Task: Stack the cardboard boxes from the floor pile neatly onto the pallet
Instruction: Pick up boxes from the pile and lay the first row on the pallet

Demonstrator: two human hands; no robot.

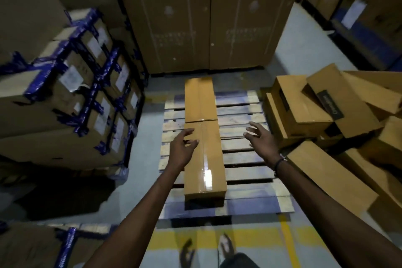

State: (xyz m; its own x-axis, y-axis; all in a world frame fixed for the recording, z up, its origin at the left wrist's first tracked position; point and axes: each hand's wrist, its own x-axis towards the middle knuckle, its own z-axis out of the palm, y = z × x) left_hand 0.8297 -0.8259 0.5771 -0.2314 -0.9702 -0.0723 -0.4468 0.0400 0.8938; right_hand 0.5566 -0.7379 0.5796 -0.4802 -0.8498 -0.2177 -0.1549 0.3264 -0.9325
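Note:
A wooden slatted pallet lies on the floor straight ahead. Two long brown cardboard boxes sit on it end to end down its middle: the near box with shiny tape on top, and the far box behind it. My left hand hovers at the near box's left top edge, fingers spread and holding nothing. Over the bare slats to the right of that box, my right hand is spread too and empty. A loose pile of cardboard boxes lies on the floor to the right of the pallet.
Stacked cartons with blue tape stand at the left. Tall cartons form a wall behind the pallet. A long box lies on the floor at the pallet's right edge. Yellow floor marking and my feet are at the bottom.

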